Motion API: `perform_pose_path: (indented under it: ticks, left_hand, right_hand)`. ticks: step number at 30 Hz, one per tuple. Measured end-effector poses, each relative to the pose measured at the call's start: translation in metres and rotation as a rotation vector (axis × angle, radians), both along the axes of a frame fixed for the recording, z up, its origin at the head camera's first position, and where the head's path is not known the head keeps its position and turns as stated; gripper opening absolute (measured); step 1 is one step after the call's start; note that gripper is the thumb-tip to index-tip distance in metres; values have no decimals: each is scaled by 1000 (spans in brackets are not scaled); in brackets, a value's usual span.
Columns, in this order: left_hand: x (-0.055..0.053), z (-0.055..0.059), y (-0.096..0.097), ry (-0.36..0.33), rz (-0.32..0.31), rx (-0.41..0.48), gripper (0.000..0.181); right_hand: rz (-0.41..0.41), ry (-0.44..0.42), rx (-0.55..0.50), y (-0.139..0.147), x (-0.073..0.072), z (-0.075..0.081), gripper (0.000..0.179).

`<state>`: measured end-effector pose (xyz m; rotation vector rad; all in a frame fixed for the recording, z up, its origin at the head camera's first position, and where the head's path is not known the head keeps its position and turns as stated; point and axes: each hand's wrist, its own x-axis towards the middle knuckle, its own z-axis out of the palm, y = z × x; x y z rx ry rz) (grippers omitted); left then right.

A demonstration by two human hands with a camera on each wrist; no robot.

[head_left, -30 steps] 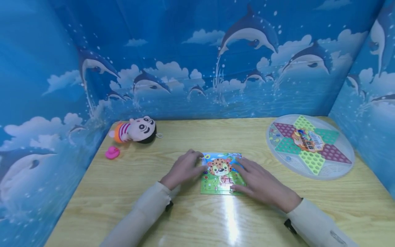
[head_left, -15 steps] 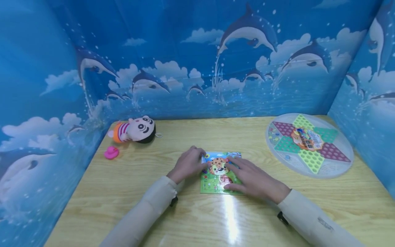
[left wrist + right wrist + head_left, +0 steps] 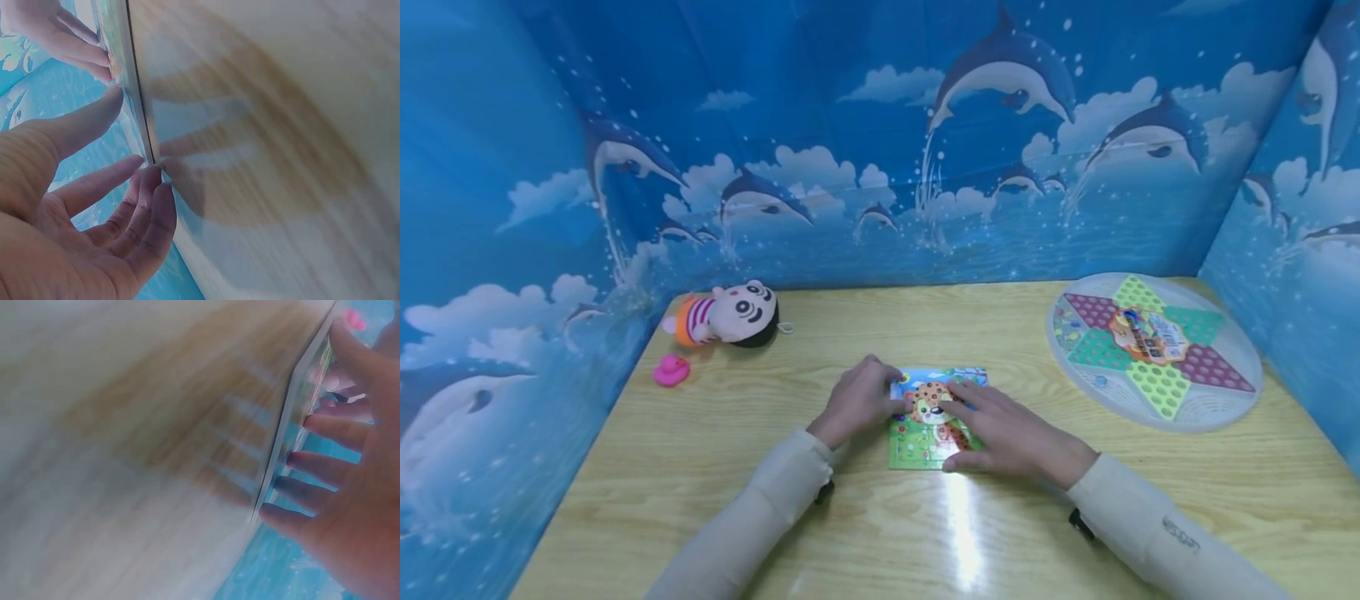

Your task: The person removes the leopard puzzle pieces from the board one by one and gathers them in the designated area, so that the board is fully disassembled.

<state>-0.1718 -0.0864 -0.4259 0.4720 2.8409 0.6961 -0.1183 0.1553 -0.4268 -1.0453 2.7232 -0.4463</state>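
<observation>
A flat picture puzzle (image 3: 912,448) with a cartoon leopard on green grass and blue sky lies face up on the table. My left hand (image 3: 859,403) rests at its left edge; in the left wrist view the thumb and fingertips (image 3: 142,161) touch the upper face and the side near a corner. From the right, my right hand (image 3: 1017,430) spreads over the puzzle and covers part of the leopard. In the right wrist view its fairly straight fingers (image 3: 325,467) touch the top of the board (image 3: 278,445). Neither hand is closed round anything.
A plush panda doll (image 3: 726,315) in striped clothes lies at the back left, beside a pink rubber duck (image 3: 671,370). A round Chinese checkers board (image 3: 1204,402) is at the back right. Dolphin-print blue curtains (image 3: 820,92) hang behind and at the sides of the wooden table (image 3: 700,475).
My right hand has slid left over the puzzle, covering more of the leopard. My left hand has moved slightly right against the left edge. The puzzle stays in about the same place.
</observation>
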Motion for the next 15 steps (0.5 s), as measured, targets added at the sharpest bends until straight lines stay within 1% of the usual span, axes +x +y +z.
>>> perform_pose_path:
  ticks: [4,11,15]
  left_hand:
    - [-1,0,2,-9,11,8,48]
    - [-3,0,4,-48,48,42,47]
    - [-4,-1,4,-48,64,56,49]
  right_hand:
    - [8,3,-4,2,-1,-1,89]
    - [15,1,-16,1,-1,-1,85]
    - [24,19,-10,-1,-1,-2,85]
